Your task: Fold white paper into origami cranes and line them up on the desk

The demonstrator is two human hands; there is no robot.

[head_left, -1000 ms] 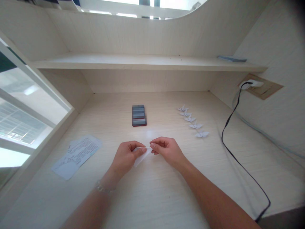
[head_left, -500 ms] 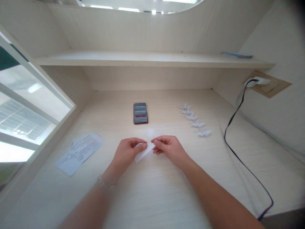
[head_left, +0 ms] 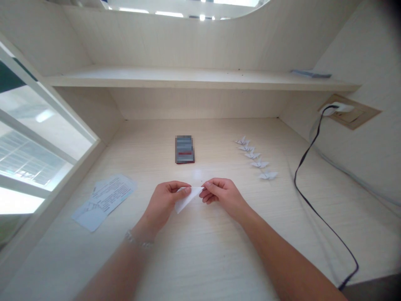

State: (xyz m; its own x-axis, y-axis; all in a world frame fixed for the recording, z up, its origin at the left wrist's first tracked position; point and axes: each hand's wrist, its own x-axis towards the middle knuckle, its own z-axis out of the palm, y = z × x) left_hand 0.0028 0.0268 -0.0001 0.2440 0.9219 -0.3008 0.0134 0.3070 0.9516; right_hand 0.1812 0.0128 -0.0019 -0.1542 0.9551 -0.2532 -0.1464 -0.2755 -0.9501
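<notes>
A small folded white paper (head_left: 187, 197), triangular in outline, is held just above the pale wooden desk (head_left: 206, 251) between both hands. My left hand (head_left: 164, 202) pinches its left part with thumb and fingers curled. My right hand (head_left: 223, 195) pinches the paper's right tip with thumb and forefinger. A bracelet sits on my left wrist.
A row of several small white paper cranes (head_left: 254, 159) lies to the right. A dark phone (head_left: 184, 149) lies behind the hands. Printed leaflets (head_left: 105, 200) lie at the left. A black cable (head_left: 316, 196) runs from a wall socket (head_left: 343, 109) across the right side. A shelf (head_left: 200, 79) spans above.
The paper has been turned and spread slightly, showing more of its triangular shape. Both hands stay pinched on it in nearly the same place.
</notes>
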